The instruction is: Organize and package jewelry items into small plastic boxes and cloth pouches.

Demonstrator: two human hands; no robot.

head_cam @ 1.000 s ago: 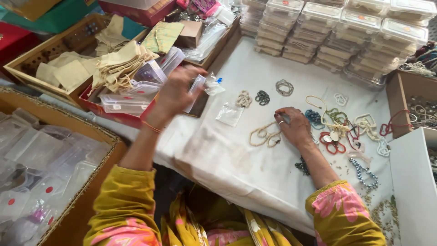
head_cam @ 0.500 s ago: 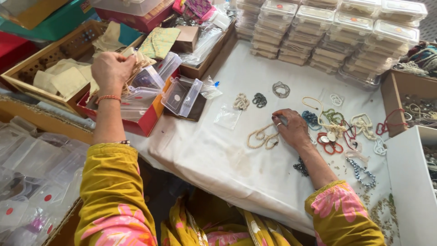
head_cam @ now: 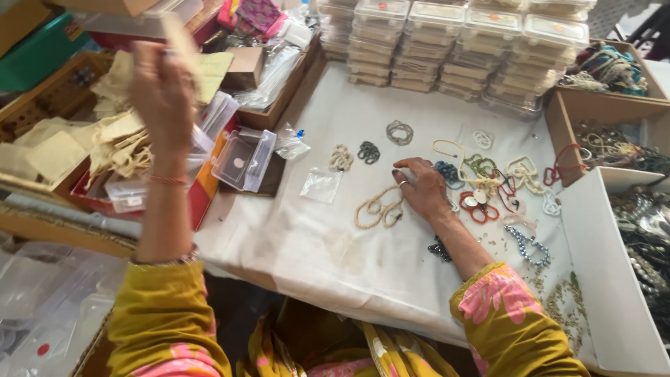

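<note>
My left hand [head_cam: 160, 94] is raised above the red tray [head_cam: 204, 188] of cream cloth pouches [head_cam: 122, 143], blurred, with its fingers closed on one cream pouch [head_cam: 180, 40]. My right hand [head_cam: 422, 188] lies flat on the white cloth-covered table [head_cam: 335, 258], fingers spread, touching the right end of a cream bead necklace [head_cam: 379, 208]. Several coloured bead strings [head_cam: 481, 185] lie just right of that hand. A small clear plastic bag [head_cam: 321, 185] sits left of the necklace. An open clear plastic box [head_cam: 244, 159] rests at the tray's edge.
Stacks of clear lidded boxes [head_cam: 460, 42] line the table's far edge. Cardboard boxes of jewellery [head_cam: 614, 132] and a white box [head_cam: 607, 279] stand at the right. A carton of plastic bags [head_cam: 42, 307] is at the lower left, a wooden tray [head_cam: 42, 119] at the left.
My left hand has gone from the table's middle left to the pouch tray and risen with a cream pouch. My right hand has stayed on the necklace.
</note>
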